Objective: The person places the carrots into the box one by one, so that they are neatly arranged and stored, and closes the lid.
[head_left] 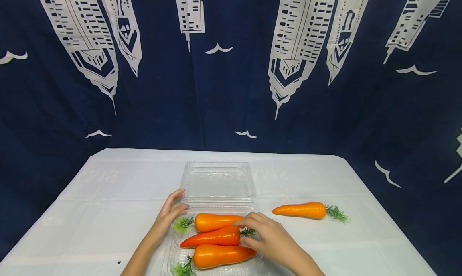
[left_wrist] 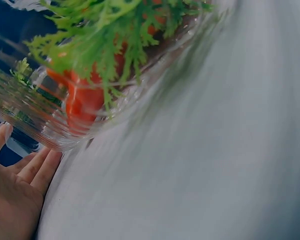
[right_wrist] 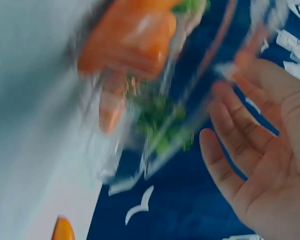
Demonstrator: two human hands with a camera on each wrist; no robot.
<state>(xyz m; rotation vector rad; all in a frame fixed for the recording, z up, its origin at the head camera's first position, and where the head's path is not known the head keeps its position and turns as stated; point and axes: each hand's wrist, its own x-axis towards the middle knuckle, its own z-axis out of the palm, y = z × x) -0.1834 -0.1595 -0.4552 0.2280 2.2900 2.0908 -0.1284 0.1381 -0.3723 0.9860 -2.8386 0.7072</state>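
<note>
I see the right hand [head_left: 272,238] with its fingers loose and a bit spread, over the right side of the clear box [head_left: 234,272]. I cannot tell if they touch anything. The left hand [head_left: 169,214] is loose too, fingers apart, at the left side of the box near the back. In the box, side by side, lie the back carrot [head_left: 213,222], the middle carrot [head_left: 216,236] and the front carrot [head_left: 220,256]. The middle one is redder. Its green leaves [head_left: 248,232] are on the right, by the right fingers; the other two have theirs on the left. Behind the box I see the lid [head_left: 218,183], folded back. A loose carrot [head_left: 303,210] lies to the right on the white table [head_left: 108,212]. Past that is a dark blue cloth [head_left: 231,91].
</note>
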